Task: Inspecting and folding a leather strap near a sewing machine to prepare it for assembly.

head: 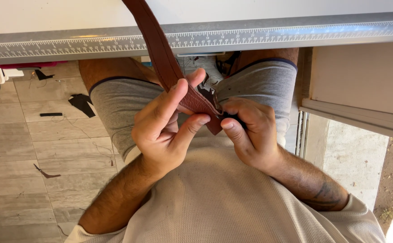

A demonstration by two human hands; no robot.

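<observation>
Currently, the left hand (160, 130) and the right hand (250, 130) work together on a brown leather strap (160, 49), held in front of the person's body above the lap. The strap runs down from the top of the view, crosses the front edge of the desk (295, 13) and the metal ruler (295, 33) fixed along that edge, and ends between the two hands.

Left hand: closed on the strap. The thumb presses the strap's lower end from below, and the index finger lies along its upper face. The other fingers are curled behind.

Right hand: closed narrowly, thumb and fingertips pinched together at the strap's end, just beside the left thumb. A small dark object (230, 118) sits in that pinch; its kind cannot be told.

Both hands touch the strap's lower end, and the thumbs are nearly touching each other.

Below the hands are the person's grey shorts (120, 103) and beige shirt (219, 193).

Surroundings: the tiled floor (21, 153) at the left carries dark leather scraps (82, 104), a thin dark offcut (46, 173) and loose threads. A white cabinet edge (358, 81) hangs under the desk at the right corner.

No containers are visible.
</observation>
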